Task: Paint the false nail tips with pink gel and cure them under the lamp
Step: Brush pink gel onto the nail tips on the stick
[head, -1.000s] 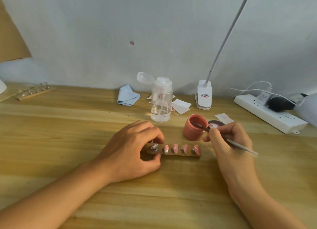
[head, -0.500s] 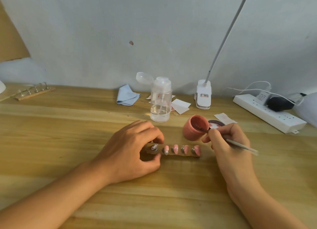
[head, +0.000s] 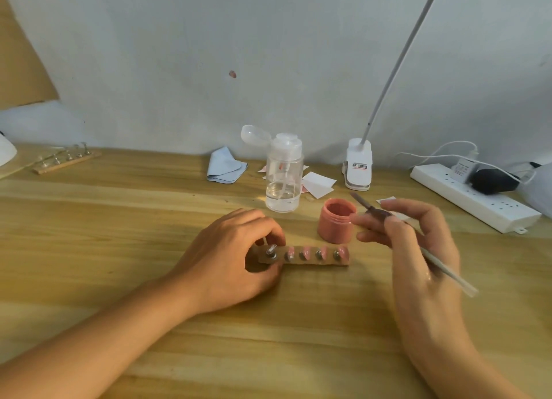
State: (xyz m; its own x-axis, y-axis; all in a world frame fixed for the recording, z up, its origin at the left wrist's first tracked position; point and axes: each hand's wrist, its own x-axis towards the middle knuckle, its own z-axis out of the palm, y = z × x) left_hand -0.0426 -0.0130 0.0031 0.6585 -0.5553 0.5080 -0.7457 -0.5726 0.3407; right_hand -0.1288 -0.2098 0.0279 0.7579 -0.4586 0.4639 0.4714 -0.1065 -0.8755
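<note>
Four pink nail tips (head: pixel 305 251) on strip (head: pixel 313 262) pinched by left grip (head: pixel 228 256), right grip (head: pixel 418 249) holding brush (head: pixel 448 271) beside gel jar (head: pixel 336 226).

Wood table (head: pixel 119 279) w/ nail strip (head: pixel 310 261), pink jar (head: pixel 336 225), pump bottle (head: pixel 283 177), blue cloth (head: pixel 224 167), clip lamp (head: pixel 358 167), power strip (head: pixel 472 198).

The lamp (head: pixel 358 162) runs off the top; the left hand (head: pixel 227 258) hides the holder's (head: pixel 310 260) end.
</note>
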